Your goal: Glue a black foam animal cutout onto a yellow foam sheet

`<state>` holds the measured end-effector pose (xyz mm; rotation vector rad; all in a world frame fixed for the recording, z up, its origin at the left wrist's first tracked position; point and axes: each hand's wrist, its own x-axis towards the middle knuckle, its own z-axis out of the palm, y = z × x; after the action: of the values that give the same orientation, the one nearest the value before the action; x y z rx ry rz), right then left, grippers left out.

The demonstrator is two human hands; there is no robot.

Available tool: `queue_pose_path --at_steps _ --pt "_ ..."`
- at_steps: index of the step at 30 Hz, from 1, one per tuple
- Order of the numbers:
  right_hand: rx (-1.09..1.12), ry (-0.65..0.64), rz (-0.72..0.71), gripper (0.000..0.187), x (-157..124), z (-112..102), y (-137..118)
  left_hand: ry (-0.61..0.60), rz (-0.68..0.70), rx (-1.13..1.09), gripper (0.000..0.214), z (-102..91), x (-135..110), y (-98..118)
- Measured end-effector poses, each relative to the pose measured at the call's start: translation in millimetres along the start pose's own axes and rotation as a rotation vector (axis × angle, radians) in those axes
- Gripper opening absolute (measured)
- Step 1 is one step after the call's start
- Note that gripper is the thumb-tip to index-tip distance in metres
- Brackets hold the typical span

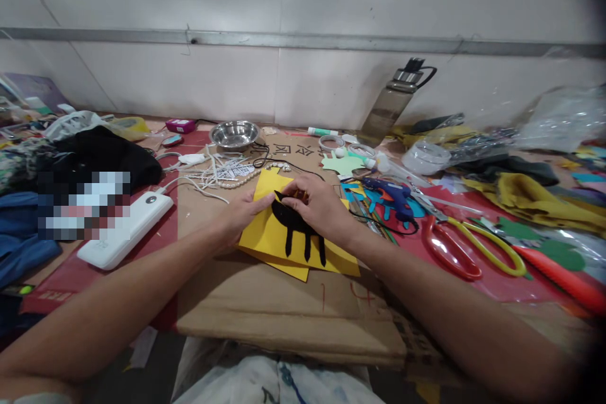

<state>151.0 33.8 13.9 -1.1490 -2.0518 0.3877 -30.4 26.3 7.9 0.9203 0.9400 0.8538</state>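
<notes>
1. Left hand (pixel 243 211): lies on the left edge of the yellow sheet (pixel 269 240), fingers stretched out and apart, nothing gripped. Its thumb tip reaches to the upper end of the black cutout (pixel 294 222).
2. Right hand (pixel 320 205): lies on top of the black cutout, fingers bent down onto its upper part. Cannot tell whether they pinch it or only press on it.
3. Black cutout: flat on the yellow sheet, with three narrow legs pointing toward the person. Its upper portion is hidden under the right hand.
4. Yellow sheet: lies at an angle on a brown cardboard (pixel 265 312) slab covering the middle of the table (pixel 71 274). A second yellow layer shows beneath its near edge.
5. Left of the cardboard: white power bank (pixel 127 227), with a white cable running from it.
6. Behind the hands: steel bowl (pixel 234 134), a string of beads, and a green cutout (pixel 343 164).
7. Right of the hands: blue glue gun (pixel 392 192), near it scissors (pixel 468 246) with red and yellow handles, blades toward the glue gun.
8. Grey water bottle (pixel 395 104): leans against the wall at the back.
</notes>
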Motion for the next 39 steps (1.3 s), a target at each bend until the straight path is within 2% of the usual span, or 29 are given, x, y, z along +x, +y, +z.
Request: queue_pose_path --at_steps 4,8,12,19,23,31,39 --pt "-0.001 0.004 0.027 0.007 0 0 -2 -0.065 -0.027 -0.024 0.027 -4.8 3 -2" --pt "0.011 0.013 0.034 0.005 -1 0 -6 -0.072 -0.018 -0.007 0.034 -4.7 3 -3" --pt "0.031 0.037 -0.019 0.005 -1 1 -9 -0.065 0.012 0.009 0.036 -2.4 3 -4" --pt "0.212 -0.02 -0.03 0.016 5 0 1 -0.078 0.004 -0.009 0.036 -3.9 2 -1" --pt "0.216 -0.086 -0.048 0.026 8 -4 5 -0.07 -0.005 -0.01 0.041 -2.7 -1 1" --pt "0.153 -0.191 -0.13 0.022 11 -13 11 -0.139 -0.062 -0.032 0.042 -3.5 2 2" --pt "-0.022 -0.422 -0.392 0.034 22 -27 9 -0.223 -0.118 0.035 0.042 -16.0 7 3"
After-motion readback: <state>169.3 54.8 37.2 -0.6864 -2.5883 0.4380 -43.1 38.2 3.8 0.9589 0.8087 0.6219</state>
